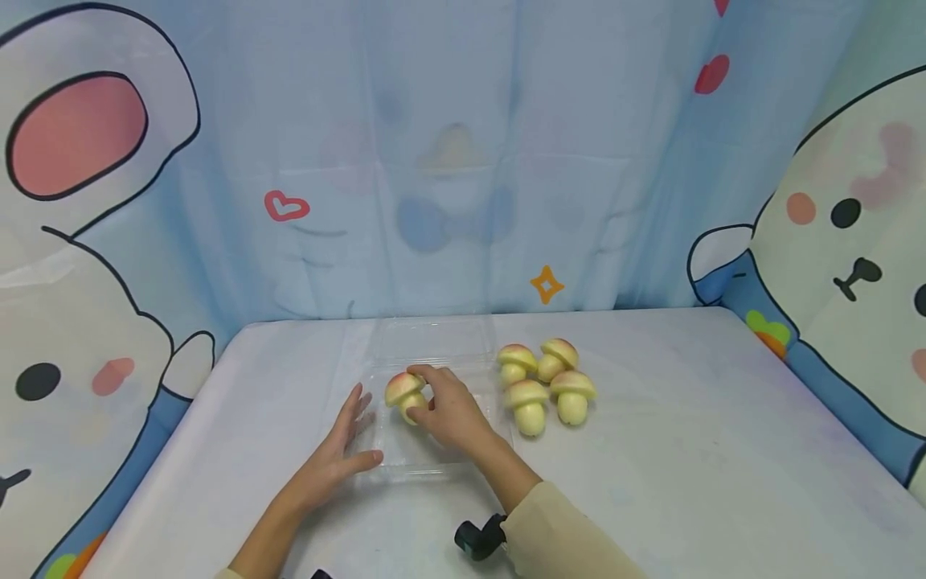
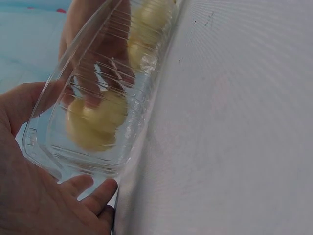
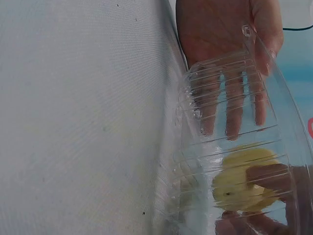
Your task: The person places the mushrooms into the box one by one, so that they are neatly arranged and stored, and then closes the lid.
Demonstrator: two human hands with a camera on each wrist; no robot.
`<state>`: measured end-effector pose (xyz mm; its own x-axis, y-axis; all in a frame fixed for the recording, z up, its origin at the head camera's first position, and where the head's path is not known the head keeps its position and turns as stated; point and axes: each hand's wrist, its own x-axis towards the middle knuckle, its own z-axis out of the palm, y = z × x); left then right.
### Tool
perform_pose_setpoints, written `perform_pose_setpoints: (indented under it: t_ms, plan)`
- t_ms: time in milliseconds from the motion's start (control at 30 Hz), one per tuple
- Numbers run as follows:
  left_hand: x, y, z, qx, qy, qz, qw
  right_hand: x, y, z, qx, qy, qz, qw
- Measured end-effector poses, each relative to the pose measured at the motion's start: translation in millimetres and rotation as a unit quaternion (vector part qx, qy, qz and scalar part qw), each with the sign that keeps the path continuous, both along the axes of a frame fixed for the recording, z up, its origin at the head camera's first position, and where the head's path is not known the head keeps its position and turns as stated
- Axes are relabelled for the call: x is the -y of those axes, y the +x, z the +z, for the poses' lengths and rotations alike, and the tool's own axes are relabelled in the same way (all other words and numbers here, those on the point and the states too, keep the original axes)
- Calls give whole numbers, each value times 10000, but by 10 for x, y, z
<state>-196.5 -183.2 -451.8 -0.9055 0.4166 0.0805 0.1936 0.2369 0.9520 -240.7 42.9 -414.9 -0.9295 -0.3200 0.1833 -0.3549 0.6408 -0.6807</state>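
Note:
My right hand [image 1: 457,414] holds a toy-like mushroom [image 1: 402,389] with a pinkish-yellow cap and pale stem, fingers at its cap and thumb against the stem. The mushroom is inside a clear plastic box [image 1: 427,469], seen through the ribbed wall in both wrist views. At the box's left side stands my left hand [image 1: 338,450], thumb spread from straight fingers, holding nothing. In the left wrist view, that hand [image 2: 34,196] frames the near corner of the box, its thumb overlapping the rim.
Several similar mushrooms [image 1: 573,396] stand in a cluster just right of the box. The box's clear lid [image 1: 434,336] lies folded back behind it. A white cloth [image 1: 694,450] covers the table; a blue patterned curtain [image 1: 448,96] hangs behind.

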Motion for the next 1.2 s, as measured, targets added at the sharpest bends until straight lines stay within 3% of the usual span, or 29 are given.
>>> perform_pose_setpoints:
  t_ms: [633,1200]
  plan:
    - [5,-5,1,-51,-9,-92,9999,164,-32,-20,-177,404,14,9990]
    - [-2,5,1,-61,-19,-27,10000,161,18,7,127,338,38,9993]
